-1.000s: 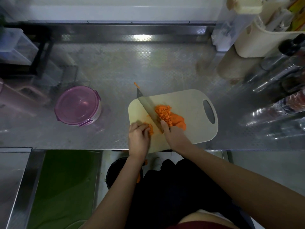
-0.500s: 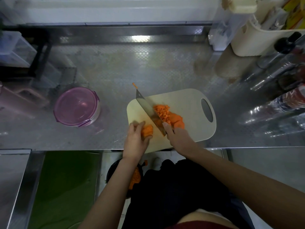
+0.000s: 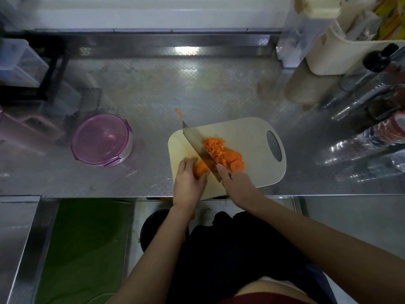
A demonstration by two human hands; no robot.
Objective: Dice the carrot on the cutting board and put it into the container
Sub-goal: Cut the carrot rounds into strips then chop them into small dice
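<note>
1. Hold the carrot chunk [image 3: 201, 168] down with the left hand [image 3: 188, 182], fingers curled over it as now (tips tucked back from the blade).
2. Grip the knife [image 3: 197, 143] in the right hand [image 3: 237, 184], fingers wrapped round the handle.
3. Cut just beside the left fingers, in small, even steps.
4. Slide cut bits to the diced pile [image 3: 215, 148] just in front of the right hand, on the cutting board [image 3: 247, 132].
5. Take the lid off the purple-lidded container [image 3: 102, 139], well off past the left hand, before scooping.
</note>
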